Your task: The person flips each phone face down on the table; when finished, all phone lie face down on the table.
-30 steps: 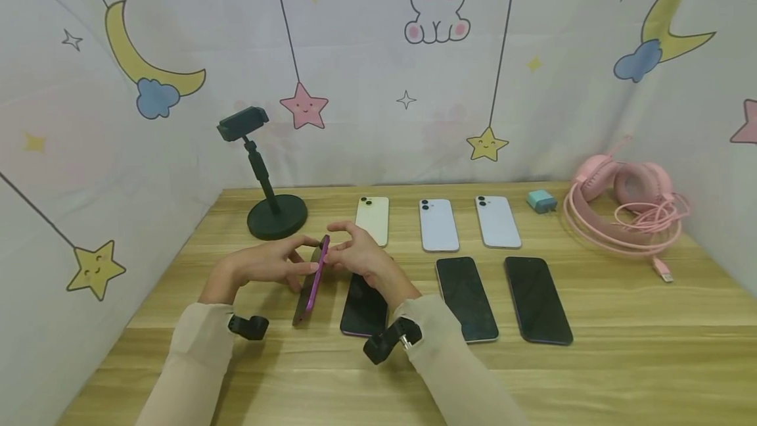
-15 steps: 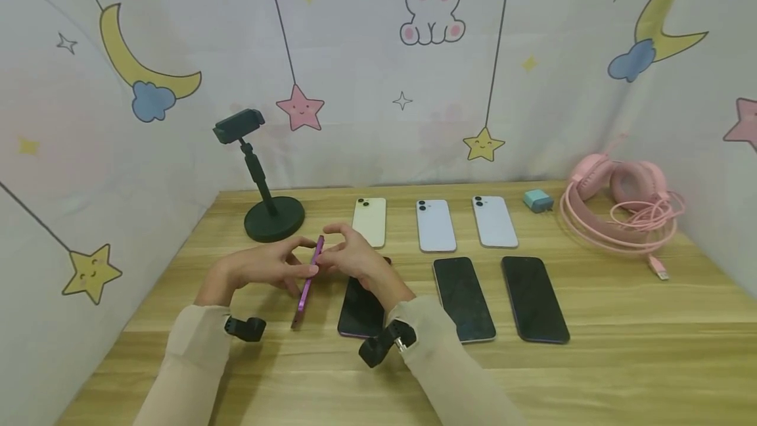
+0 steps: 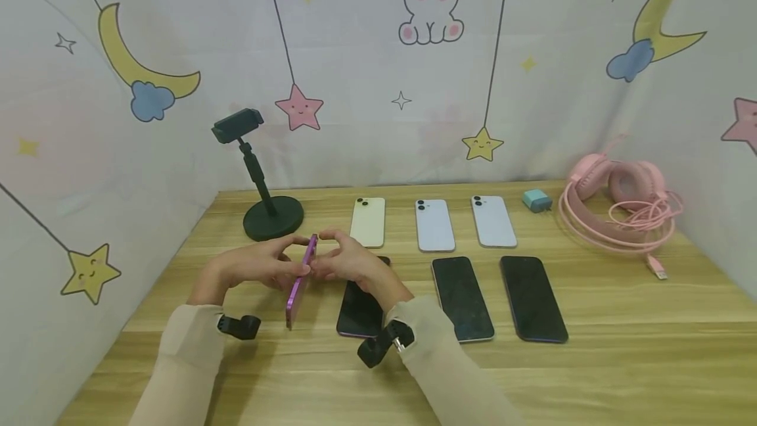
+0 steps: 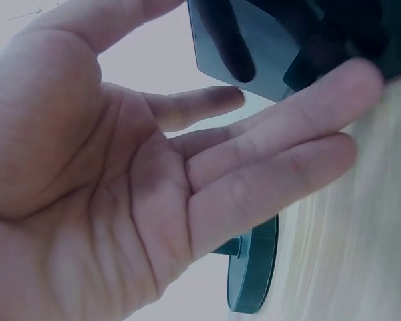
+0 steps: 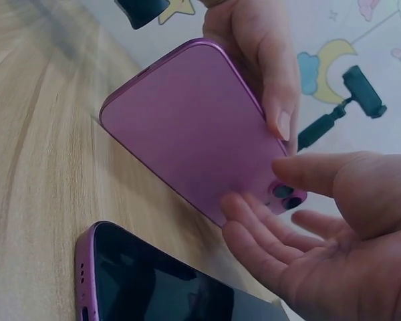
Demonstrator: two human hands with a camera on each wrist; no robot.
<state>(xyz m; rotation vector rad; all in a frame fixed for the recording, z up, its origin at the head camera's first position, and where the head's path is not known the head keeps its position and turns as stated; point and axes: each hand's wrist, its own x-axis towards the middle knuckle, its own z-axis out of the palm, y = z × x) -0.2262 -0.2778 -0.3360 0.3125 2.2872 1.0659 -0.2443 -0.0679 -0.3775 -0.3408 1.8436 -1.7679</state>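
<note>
A pink-purple smartphone point(image 3: 300, 281) stands tilted on its long axis, its pink back point(image 5: 180, 127) and camera lenses turned to the right hand. The left hand point(image 3: 251, 268) holds it by the edges near its upper end. In the left wrist view the fingers point(image 4: 274, 180) are fairly straight beside the dark screen point(image 4: 247, 53). The right hand point(image 3: 349, 265) touches the camera end with thumb and fingers; its fingertips look blurred against the back. Just below that hand lies another purple-edged phone point(image 3: 361, 307), screen up, partly covered by the right wrist.
Two dark-screened phones point(image 3: 462, 298) point(image 3: 534, 298) lie to the right. Behind are a pale yellow phone point(image 3: 368, 223) and two white phones point(image 3: 435, 225) point(image 3: 493, 221), backs up. A black phone stand point(image 3: 273, 215), blue charger point(image 3: 537, 200) and pink headphones point(image 3: 618, 196) stand along the back.
The pink phone has shifted slightly left and turned, its screen side passing out of the head view. Both hands moved left with it. The head view shifted a little.
</note>
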